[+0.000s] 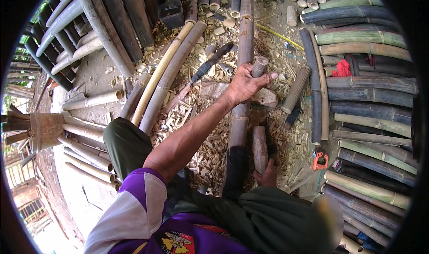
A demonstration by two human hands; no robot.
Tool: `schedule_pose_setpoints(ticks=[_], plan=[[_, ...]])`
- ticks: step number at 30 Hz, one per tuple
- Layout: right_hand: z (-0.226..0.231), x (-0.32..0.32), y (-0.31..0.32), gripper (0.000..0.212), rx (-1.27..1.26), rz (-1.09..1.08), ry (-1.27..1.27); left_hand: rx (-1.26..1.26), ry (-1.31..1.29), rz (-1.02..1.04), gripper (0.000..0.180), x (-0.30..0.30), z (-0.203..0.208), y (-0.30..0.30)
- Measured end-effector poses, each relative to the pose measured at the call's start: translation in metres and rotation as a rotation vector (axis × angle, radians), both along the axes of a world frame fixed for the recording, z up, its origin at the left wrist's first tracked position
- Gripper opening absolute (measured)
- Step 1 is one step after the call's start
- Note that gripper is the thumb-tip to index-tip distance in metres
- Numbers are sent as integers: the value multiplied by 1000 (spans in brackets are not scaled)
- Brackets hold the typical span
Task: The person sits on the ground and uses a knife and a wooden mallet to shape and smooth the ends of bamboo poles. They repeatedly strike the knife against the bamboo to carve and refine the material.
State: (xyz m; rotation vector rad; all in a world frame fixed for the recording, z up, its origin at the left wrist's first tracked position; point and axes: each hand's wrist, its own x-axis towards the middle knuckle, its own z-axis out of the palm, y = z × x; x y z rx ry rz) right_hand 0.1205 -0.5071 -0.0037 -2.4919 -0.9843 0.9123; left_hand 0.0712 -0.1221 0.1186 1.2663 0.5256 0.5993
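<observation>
My left hand [250,83] reaches forward over a long bamboo pole [245,35] that runs away from me between my legs. Its fingers wrap a short, round wooden peg [259,65], which stands up beside the thumb, against the pole. Low on the right, my right hand [267,176] grips the lower end of a thick, worn wooden block [259,147], held upright next to the pole; part of that hand is hidden. Left of the pole lies a long knife with a dark wrapped handle [213,62], its blade [178,98] pointing toward me over wood chips.
Bamboo poles [371,94] are stacked at right, and more lean at left [73,19]. Wood chips [208,153] cover the ground. A yellow tape measure [281,36], orange handle [320,161], red cloth [342,68], bamboo piece [296,89] and dark container [171,14] lie around.
</observation>
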Motion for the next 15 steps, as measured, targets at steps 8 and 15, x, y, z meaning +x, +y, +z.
schedule_pose_setpoints(ticks=[8, 15], plan=[[-4, -5, -1, 96, -28, -12, 2, 9, 54, -7, 39, -5, -3, 1], [0, -5, 3, 95, -47, -28, 14, 29, 36, 12, 38, -3, -8, -4]])
